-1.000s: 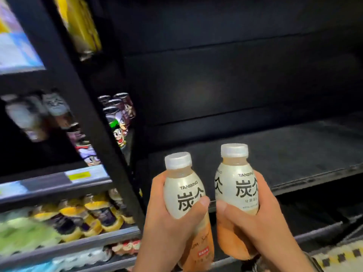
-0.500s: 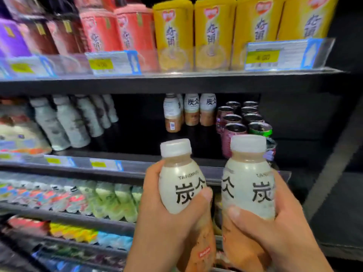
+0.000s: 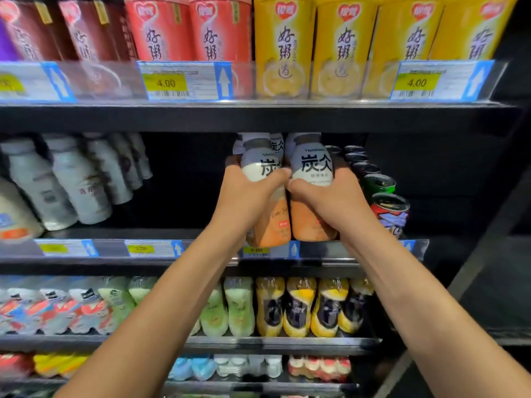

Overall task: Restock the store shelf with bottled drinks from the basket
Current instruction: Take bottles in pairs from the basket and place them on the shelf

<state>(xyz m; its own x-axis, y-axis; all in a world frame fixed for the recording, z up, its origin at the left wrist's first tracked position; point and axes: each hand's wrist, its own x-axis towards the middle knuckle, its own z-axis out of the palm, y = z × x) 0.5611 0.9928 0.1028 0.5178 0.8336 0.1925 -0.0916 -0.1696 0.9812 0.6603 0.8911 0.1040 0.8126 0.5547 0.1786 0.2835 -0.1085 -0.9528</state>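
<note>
Dark open room lies left on the black metal shelf (image 3: 184, 234); round drink cans (image 3: 379, 183) crowd right. At its front edge the left hand (image 3: 247, 193) grips a white-and-orange plastic bottle (image 3: 271, 225), the right hand (image 3: 327, 196) its twin bottle (image 3: 313, 165).

Dim shelf recesses, bright fronts — motion-blurred at left, edges bowed outward.
</note>
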